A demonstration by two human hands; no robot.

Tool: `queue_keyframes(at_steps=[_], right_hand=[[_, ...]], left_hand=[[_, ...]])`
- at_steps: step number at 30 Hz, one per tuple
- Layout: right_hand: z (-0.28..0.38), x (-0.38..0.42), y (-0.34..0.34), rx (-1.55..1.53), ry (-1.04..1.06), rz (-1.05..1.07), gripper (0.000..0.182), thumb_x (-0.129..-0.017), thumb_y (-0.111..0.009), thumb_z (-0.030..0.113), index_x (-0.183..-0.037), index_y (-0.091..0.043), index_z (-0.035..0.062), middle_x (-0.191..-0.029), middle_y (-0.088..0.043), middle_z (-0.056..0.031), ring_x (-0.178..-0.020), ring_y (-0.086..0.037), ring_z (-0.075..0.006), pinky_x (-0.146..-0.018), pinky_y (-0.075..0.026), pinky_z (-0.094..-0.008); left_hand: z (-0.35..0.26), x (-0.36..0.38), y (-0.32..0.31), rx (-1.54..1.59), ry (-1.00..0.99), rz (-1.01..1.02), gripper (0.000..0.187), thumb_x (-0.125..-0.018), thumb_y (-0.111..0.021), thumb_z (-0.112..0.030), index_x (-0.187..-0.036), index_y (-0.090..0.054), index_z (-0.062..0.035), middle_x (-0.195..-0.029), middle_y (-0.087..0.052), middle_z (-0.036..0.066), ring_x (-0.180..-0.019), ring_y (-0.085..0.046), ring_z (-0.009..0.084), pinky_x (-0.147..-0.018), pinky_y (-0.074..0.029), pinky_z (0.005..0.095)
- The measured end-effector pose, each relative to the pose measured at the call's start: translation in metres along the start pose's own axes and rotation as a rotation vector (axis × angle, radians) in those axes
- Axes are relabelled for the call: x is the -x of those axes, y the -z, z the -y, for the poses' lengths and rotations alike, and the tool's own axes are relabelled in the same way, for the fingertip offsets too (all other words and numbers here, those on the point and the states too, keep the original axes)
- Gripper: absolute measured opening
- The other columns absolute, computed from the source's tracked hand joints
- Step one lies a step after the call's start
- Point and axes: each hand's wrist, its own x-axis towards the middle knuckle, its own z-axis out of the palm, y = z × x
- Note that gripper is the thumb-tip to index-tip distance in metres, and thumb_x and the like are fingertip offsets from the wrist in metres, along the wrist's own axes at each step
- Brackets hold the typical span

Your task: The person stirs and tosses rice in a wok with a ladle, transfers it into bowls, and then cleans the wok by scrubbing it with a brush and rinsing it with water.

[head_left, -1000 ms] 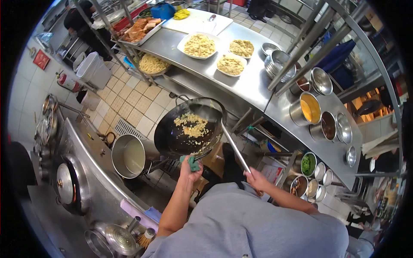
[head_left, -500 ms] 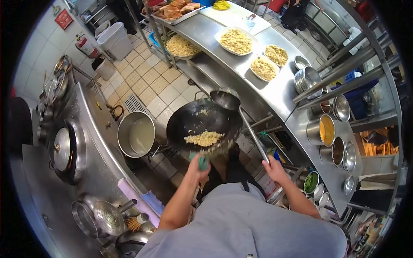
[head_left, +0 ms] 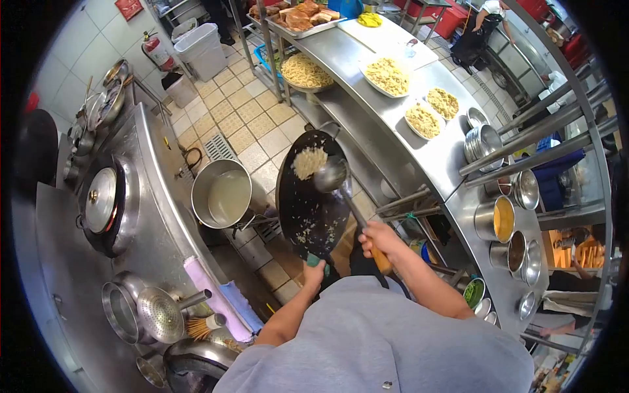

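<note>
My left hand (head_left: 314,268) is closed around the near edge of a black wok (head_left: 314,219), with a folded green cloth (head_left: 313,260) in the grip. The wok hangs tilted above the floor, between the counters. A clump of fried rice (head_left: 309,162) lies near its far side, and loose grains stick to the near part. In my right hand (head_left: 383,241) is a long-handled ladle (head_left: 331,175) with a wooden grip end. Its bowl is inside the wok, right beside the rice clump.
A tall pot of pale liquid (head_left: 226,196) stands left of the wok. Filled trays of rice (head_left: 386,76) sit on the right-hand steel counter (head_left: 419,147), near stacked metal bowls (head_left: 483,145). A lidded pan (head_left: 103,196) and a perforated strainer (head_left: 160,314) are on the left-hand stove. Other people are at the back.
The wok has tipped and turned, and the rice has shifted from its near-middle to its far side. My right hand has moved left and the ladle bowl has come down into the wok.
</note>
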Motion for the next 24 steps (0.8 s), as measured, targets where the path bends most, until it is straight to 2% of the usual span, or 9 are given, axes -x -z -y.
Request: queue_keyframes(at_steps=[2, 7, 9, 16, 18, 19, 21, 22, 24], right_hand=[[0.003, -0.013, 0.002, -0.603, -0.161, 0.254, 0.013, -0.093, -0.048, 0.013, -0.105, -0.045, 0.0097, -0.076, -0.052, -0.0038, -0.05, -0.046, -0.0067, -0.048, -0.041, -0.025], [-0.022, 0.005, 0.033, -1.164, -0.434, 0.6, 0.024, -0.095, -0.042, 0.014, -0.113, -0.045, -0.0016, -0.078, -0.047, -0.0012, -0.051, -0.046, -0.005, -0.048, -0.04, -0.0225], [-0.022, 0.034, 0.049, -1.296, -0.41, 0.659, 0.029, -0.096, -0.04, 0.015, -0.118, -0.044, -0.0038, -0.08, -0.045, -0.0009, -0.052, -0.047, -0.0048, -0.048, -0.041, -0.0221], [0.063, 0.106, 0.071, -0.508, 0.235, 0.201, 0.036, -0.092, -0.049, 0.012, -0.127, -0.043, 0.0083, -0.076, -0.052, -0.0037, -0.055, -0.048, -0.007, -0.049, -0.042, -0.0243], [0.088, 0.105, 0.068, 0.342, 0.481, -0.315, 0.045, -0.092, -0.05, 0.015, -0.135, -0.037, 0.0101, -0.069, -0.053, -0.0048, -0.059, -0.053, -0.0087, -0.05, -0.044, -0.0267], [0.088, 0.091, 0.072, 0.337, 0.481, -0.31, 0.045, -0.092, -0.05, 0.015, -0.135, -0.037, 0.0101, -0.069, -0.053, -0.0048, -0.059, -0.053, -0.0087, -0.05, -0.044, -0.0267], [0.085, 0.039, 0.088, 0.656, 0.964, -0.774, 0.055, -0.092, -0.051, 0.019, -0.141, -0.029, 0.0117, -0.068, -0.058, -0.0114, -0.061, -0.061, -0.0215, -0.054, -0.048, -0.0358], [0.087, 0.017, 0.093, 0.65, 0.973, -0.77, 0.055, -0.092, -0.051, 0.019, -0.141, -0.029, 0.0117, -0.068, -0.058, -0.0114, -0.061, -0.061, -0.0215, -0.054, -0.048, -0.0358], [0.088, -0.026, 0.106, 0.106, 0.565, -0.442, 0.043, -0.092, -0.052, 0.023, -0.13, -0.04, 0.0078, -0.075, -0.062, -0.0192, -0.067, -0.061, -0.0392, -0.06, -0.047, -0.0468]], left_hand=[[-0.02, -0.011, -0.003, 0.076, -0.038, -0.06, 0.022, -0.078, -0.06, -0.012, -0.098, -0.055, -0.0051, -0.09, -0.058, 0.005, -0.082, -0.057, 0.0197, -0.074, -0.047, 0.0346], [-0.064, -0.078, 0.009, 0.656, 0.752, 0.168, 0.022, -0.086, -0.057, -0.025, -0.069, -0.051, -0.0124, -0.057, -0.048, 0.001, -0.047, -0.047, 0.0192, -0.043, -0.042, 0.0321], [-0.069, -0.043, 0.01, 0.469, 0.766, 0.244, 0.031, -0.088, -0.05, -0.034, -0.065, -0.05, -0.0134, -0.053, -0.045, 0.0, -0.042, -0.043, 0.0162, -0.038, -0.038, 0.0307], [-0.084, -0.024, 0.022, 0.691, 0.841, 0.21, 0.012, -0.081, -0.06, -0.021, -0.077, -0.053, -0.012, -0.066, -0.055, 0.0, -0.053, -0.053, 0.0166, -0.048, -0.047, 0.0293], [-0.115, -0.002, 0.023, 0.631, 0.746, 0.178, 0.011, -0.081, -0.06, -0.021, -0.082, -0.054, -0.0119, -0.068, -0.056, 0.001, -0.054, -0.054, 0.0178, -0.049, -0.049, 0.0301], [-0.124, 0.002, 0.028, 0.591, 0.701, 0.196, 0.012, -0.081, -0.06, -0.022, -0.084, -0.054, -0.0115, -0.069, -0.057, 0.001, -0.055, -0.055, 0.0183, -0.048, -0.048, 0.0296], [-0.146, 0.003, 0.033, 0.56, 0.64, 0.215, 0.014, -0.082, -0.061, -0.023, -0.085, -0.055, -0.0112, -0.07, -0.057, 0.002, -0.055, -0.055, 0.0188, -0.048, -0.048, 0.0292], [-0.156, 0.003, 0.038, 0.544, 0.584, 0.198, 0.014, -0.081, -0.061, -0.024, -0.084, -0.055, -0.0111, -0.07, -0.057, 0.002, -0.053, -0.055, 0.0187, -0.046, -0.047, 0.0295], [-0.18, 0.004, 0.045, 0.528, 0.524, 0.178, 0.015, -0.081, -0.061, -0.025, -0.083, -0.055, -0.0109, -0.069, -0.057, 0.002, -0.052, -0.054, 0.0186, -0.045, -0.046, 0.0299]])
